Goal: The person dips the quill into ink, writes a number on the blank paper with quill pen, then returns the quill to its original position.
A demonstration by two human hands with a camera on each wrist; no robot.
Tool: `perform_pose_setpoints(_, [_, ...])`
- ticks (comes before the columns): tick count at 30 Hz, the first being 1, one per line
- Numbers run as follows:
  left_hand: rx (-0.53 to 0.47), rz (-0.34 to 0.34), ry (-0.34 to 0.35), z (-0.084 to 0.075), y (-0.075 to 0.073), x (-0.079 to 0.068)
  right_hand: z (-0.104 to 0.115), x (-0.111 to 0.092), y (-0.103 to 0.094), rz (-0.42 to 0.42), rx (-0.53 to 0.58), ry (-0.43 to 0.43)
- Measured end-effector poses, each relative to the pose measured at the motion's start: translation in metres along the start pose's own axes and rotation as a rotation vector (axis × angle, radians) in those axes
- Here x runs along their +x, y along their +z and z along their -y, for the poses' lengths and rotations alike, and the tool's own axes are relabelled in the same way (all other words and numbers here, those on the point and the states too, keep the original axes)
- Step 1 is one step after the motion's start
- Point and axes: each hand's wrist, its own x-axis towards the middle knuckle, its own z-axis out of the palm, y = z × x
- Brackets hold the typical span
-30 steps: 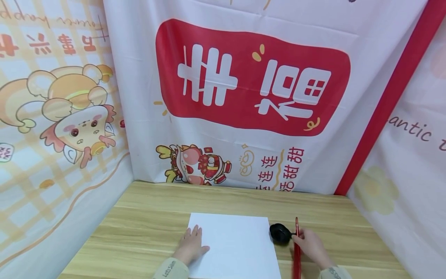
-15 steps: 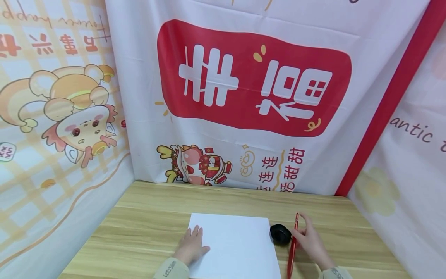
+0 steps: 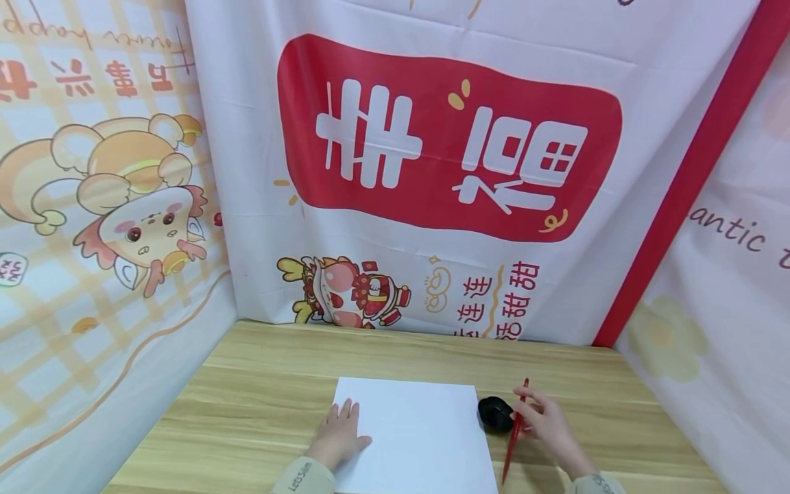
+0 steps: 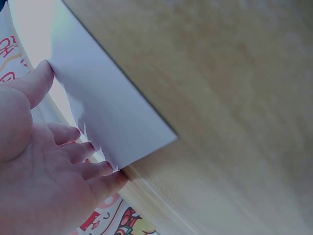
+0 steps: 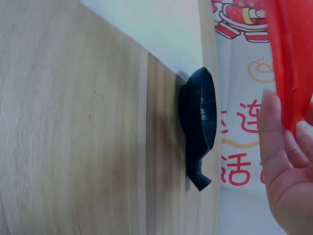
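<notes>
My left hand [image 3: 337, 437] rests on the left side of a white sheet of paper [image 3: 422, 432], fingers straight and spread. The left wrist view shows its fingertips along the sheet. Right of the sheet, my right hand [image 3: 551, 431] pinches a long, slim red piece [image 3: 514, 439] with its fingertips. In the right wrist view this red piece [image 5: 286, 58] looks flat, with a thick edge, and runs out of frame; its kind is unclear. A black, bowl-shaped scoop [image 5: 199, 110] with a short bent handle lies beside the sheet's right edge, close to my right fingertips.
Everything lies on a wood-grain table [image 3: 265, 377]. Printed cloth hangs behind it, with a large red sign panel [image 3: 432, 82]. More printed cloth walls, the left one [image 3: 123, 288] and the right one [image 3: 728, 309], close in the sides.
The red piece has turned, its near end swinging left and now looking thinner, edge-on. My right fingers have shifted along it. The left hand, sheet and black scoop stay in place.
</notes>
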Motion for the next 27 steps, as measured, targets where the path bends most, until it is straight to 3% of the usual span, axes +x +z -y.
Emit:
perform_pose_setpoints(6, [-0.012, -0.013, 0.002, -0.001, -0.001, -0.001, -0.010, 0.005, -0.009, 0.132, 0.194, -0.061])
perform_pose_setpoints(11, [-0.026, -0.019, 0.001, -0.002, -0.001, -0.004, -0.001, 0.002, -0.006, 0.125, 0.251, 0.010])
perform_pose_setpoints(18, [-0.031, -0.017, 0.001, 0.000, 0.000, 0.000, 0.013, -0.001, -0.005, 0.144, 0.417, 0.115])
perform_pose_setpoints(21, [-0.032, -0.016, 0.002, 0.000, 0.001, 0.001, 0.015, -0.001, -0.002, 0.107, 0.408, 0.130])
perform_pose_setpoints(23, [-0.031, -0.017, 0.003, 0.001, 0.001, 0.001, 0.003, 0.006, -0.003, 0.093, 0.377, 0.101])
perform_pose_setpoints(27, [-0.035, -0.018, 0.003, 0.002, 0.003, 0.002, -0.045, 0.033, -0.009, 0.060, 0.337, 0.034])
